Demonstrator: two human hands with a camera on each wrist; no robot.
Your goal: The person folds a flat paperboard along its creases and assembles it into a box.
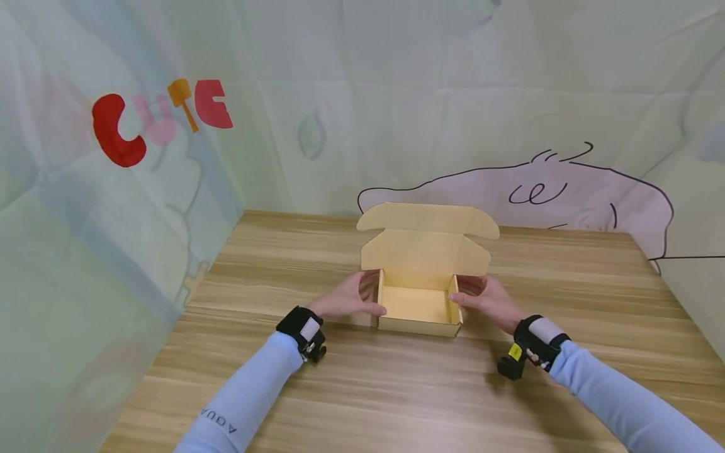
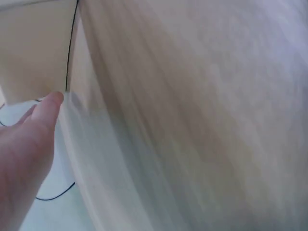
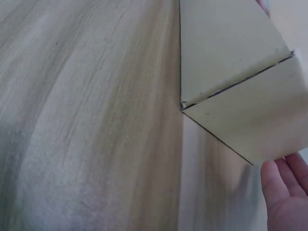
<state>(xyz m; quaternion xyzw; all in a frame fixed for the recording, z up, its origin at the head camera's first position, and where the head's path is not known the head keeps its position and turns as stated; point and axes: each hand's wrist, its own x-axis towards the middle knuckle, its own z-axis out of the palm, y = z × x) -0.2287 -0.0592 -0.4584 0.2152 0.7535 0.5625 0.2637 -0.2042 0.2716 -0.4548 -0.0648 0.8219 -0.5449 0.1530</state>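
Observation:
A small cardboard box [image 1: 418,326] rests on the wooden table, its inside facing up and bare. The lid [image 1: 425,248] with its side flaps stands raised at the back. My left hand [image 1: 350,298] holds the left side, thumb at the front part of that wall and fingers farther back. On the opposite side my right hand [image 1: 491,303] grips the right wall, thumb over its top edge and fingers outside. In the left wrist view, a thumb [image 2: 48,110] meets a box corner. The right wrist view has the box walls [image 3: 236,53] close up, with fingertips against one side.
The wood-grain table [image 1: 396,390] reaches to a printed cloth backdrop [image 1: 453,113] behind and to the left. Red and orange letters [image 1: 119,132] are printed on the left cloth. Both wrists wear black straps with small cameras [image 1: 512,365].

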